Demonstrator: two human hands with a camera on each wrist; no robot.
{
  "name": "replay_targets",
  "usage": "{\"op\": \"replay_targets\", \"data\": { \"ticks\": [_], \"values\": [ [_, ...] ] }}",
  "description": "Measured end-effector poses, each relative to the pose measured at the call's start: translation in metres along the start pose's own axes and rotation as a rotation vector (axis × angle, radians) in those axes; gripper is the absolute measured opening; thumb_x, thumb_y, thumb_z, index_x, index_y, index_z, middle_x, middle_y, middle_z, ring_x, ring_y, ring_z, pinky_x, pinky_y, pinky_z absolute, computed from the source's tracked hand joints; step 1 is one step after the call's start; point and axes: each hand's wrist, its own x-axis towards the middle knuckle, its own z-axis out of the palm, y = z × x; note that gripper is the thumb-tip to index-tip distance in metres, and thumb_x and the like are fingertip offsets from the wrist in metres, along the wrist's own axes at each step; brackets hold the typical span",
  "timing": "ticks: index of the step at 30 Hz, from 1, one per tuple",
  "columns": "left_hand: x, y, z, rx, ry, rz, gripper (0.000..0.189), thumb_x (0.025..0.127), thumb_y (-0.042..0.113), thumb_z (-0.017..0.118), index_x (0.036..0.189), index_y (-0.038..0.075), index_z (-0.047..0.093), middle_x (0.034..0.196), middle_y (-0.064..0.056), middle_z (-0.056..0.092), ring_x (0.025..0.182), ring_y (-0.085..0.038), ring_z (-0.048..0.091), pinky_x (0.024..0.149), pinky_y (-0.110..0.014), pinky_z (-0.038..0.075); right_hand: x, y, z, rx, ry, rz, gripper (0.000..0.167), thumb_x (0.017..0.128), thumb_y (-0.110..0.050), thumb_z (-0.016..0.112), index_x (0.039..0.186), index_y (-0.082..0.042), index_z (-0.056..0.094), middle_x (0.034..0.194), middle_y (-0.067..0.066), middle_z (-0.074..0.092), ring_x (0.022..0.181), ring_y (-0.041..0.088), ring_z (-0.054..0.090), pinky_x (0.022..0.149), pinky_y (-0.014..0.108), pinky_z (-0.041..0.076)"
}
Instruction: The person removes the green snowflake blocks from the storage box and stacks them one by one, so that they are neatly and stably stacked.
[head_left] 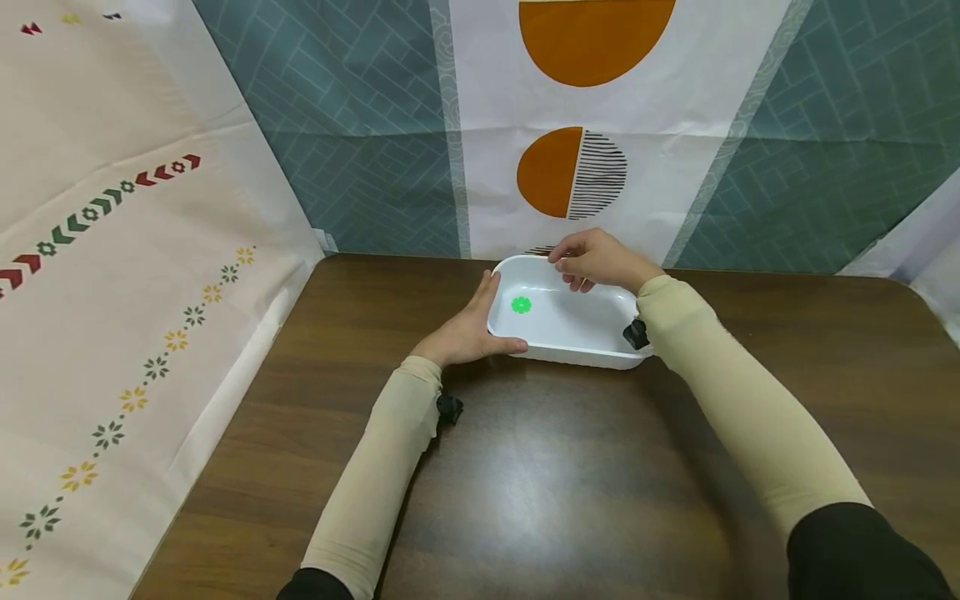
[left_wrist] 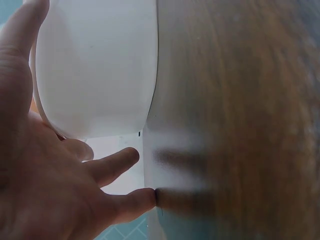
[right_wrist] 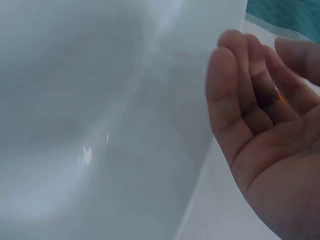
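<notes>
A white rectangular tray with rounded corners (head_left: 577, 321) stands on the table. Inside it, towards its left end, lies a small bright green flower-shaped piece (head_left: 521, 305). My left hand (head_left: 467, 333) rests against the tray's left end, thumb along the front wall and the other fingers spread and mostly straight. In the left wrist view the lower fingers reach out beside the tray wall (left_wrist: 97, 65). Over the tray's back rim hovers my right hand (head_left: 600, 258), its fingers loosely bent. Nothing shows between those fingers (right_wrist: 222, 75) in the right wrist view.
The brown wooden table (head_left: 525, 475) extends in front of the tray and to both sides. Behind it hangs a teal and white cloth (head_left: 360, 125) with orange shapes. A pale patterned cloth (head_left: 112, 333) runs along the left edge.
</notes>
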Motion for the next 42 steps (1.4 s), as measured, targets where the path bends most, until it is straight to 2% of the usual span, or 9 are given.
{"op": "replay_targets", "data": {
  "ticks": [5, 10, 13, 17, 20, 28, 34, 39, 42],
  "values": [
    [-0.003, 0.002, 0.002, 0.005, -0.020, -0.009, 0.128, 0.078, 0.060, 0.080, 0.163, 0.025, -0.010, 0.166, 0.005, -0.020, 0.150, -0.032, 0.019, 0.115, -0.048, 0.028, 0.015, 0.002, 0.018, -0.050, -0.110, 0.047, 0.030, 0.099, -0.015, 0.063, 0.127, -0.002, 0.067, 0.097, 0.020, 0.069, 0.080, 0.029, 0.067, 0.071, 0.036, 0.057],
    [-0.005, 0.002, 0.005, 0.023, -0.025, -0.001, 0.127, 0.080, 0.060, 0.079, 0.162, 0.025, -0.011, 0.167, 0.003, -0.020, 0.150, -0.032, 0.019, 0.114, -0.047, 0.031, 0.028, 0.009, 0.039, -0.171, -0.196, 0.057, 0.041, 0.096, -0.017, 0.069, 0.134, -0.005, 0.063, 0.084, 0.012, 0.068, 0.071, 0.023, 0.063, 0.067, 0.034, 0.055],
    [-0.004, 0.002, 0.005, 0.022, -0.026, 0.007, 0.126, 0.080, 0.060, 0.078, 0.162, 0.025, -0.011, 0.167, 0.002, -0.019, 0.149, -0.032, 0.021, 0.113, -0.047, 0.033, 0.032, 0.011, 0.049, -0.273, -0.196, 0.033, 0.041, 0.093, -0.016, 0.072, 0.133, -0.007, 0.064, 0.075, 0.009, 0.063, 0.064, 0.020, 0.059, 0.062, 0.032, 0.052],
    [-0.003, 0.004, 0.004, 0.011, -0.019, 0.020, 0.127, 0.080, 0.059, 0.079, 0.162, 0.024, -0.011, 0.167, 0.002, -0.019, 0.149, -0.032, 0.022, 0.113, -0.045, 0.033, 0.035, 0.011, 0.056, -0.393, -0.155, -0.036, 0.033, 0.090, -0.012, 0.075, 0.121, -0.007, 0.066, 0.077, 0.008, 0.059, 0.059, 0.018, 0.056, 0.059, 0.031, 0.049],
    [-0.003, 0.004, 0.004, 0.010, -0.014, 0.019, 0.127, 0.080, 0.059, 0.080, 0.163, 0.024, -0.010, 0.167, 0.001, -0.018, 0.149, -0.032, 0.022, 0.113, -0.044, 0.033, 0.037, 0.010, 0.059, -0.431, -0.148, -0.062, 0.025, 0.090, -0.010, 0.075, 0.113, -0.006, 0.066, 0.082, 0.009, 0.058, 0.060, 0.018, 0.055, 0.060, 0.031, 0.048],
    [-0.004, 0.001, 0.003, 0.009, -0.024, 0.016, 0.127, 0.081, 0.058, 0.080, 0.162, 0.023, -0.011, 0.166, 0.003, -0.020, 0.151, -0.029, 0.017, 0.115, -0.042, 0.030, 0.034, 0.007, 0.061, -0.387, -0.177, -0.013, 0.016, 0.091, -0.006, 0.070, 0.099, -0.006, 0.056, 0.079, 0.010, 0.058, 0.060, 0.019, 0.056, 0.058, 0.031, 0.048],
    [-0.004, 0.001, 0.001, 0.007, -0.021, 0.016, 0.127, 0.080, 0.059, 0.079, 0.162, 0.024, -0.011, 0.166, 0.004, -0.020, 0.149, -0.032, 0.021, 0.113, -0.044, 0.032, 0.030, -0.001, 0.060, -0.362, -0.194, -0.037, 0.003, 0.094, -0.006, 0.061, 0.096, -0.005, 0.058, 0.070, 0.008, 0.059, 0.058, 0.018, 0.056, 0.057, 0.031, 0.049],
    [-0.003, 0.001, 0.000, 0.014, -0.014, 0.015, 0.127, 0.080, 0.059, 0.079, 0.163, 0.024, -0.010, 0.168, 0.000, -0.018, 0.148, -0.033, 0.023, 0.113, -0.045, 0.033, 0.026, -0.009, 0.050, -0.311, -0.146, -0.053, 0.003, 0.094, -0.005, 0.060, 0.094, -0.003, 0.059, 0.077, 0.009, 0.060, 0.064, 0.022, 0.061, 0.059, 0.033, 0.053],
    [-0.003, 0.000, 0.000, 0.013, -0.007, 0.013, 0.127, 0.080, 0.059, 0.079, 0.163, 0.024, -0.010, 0.168, -0.002, -0.017, 0.148, -0.034, 0.025, 0.112, -0.046, 0.035, 0.020, -0.015, 0.042, -0.282, -0.117, -0.031, 0.004, 0.093, -0.004, 0.062, 0.095, -0.002, 0.060, 0.083, 0.011, 0.063, 0.068, 0.024, 0.065, 0.062, 0.034, 0.055]
  ]
}}
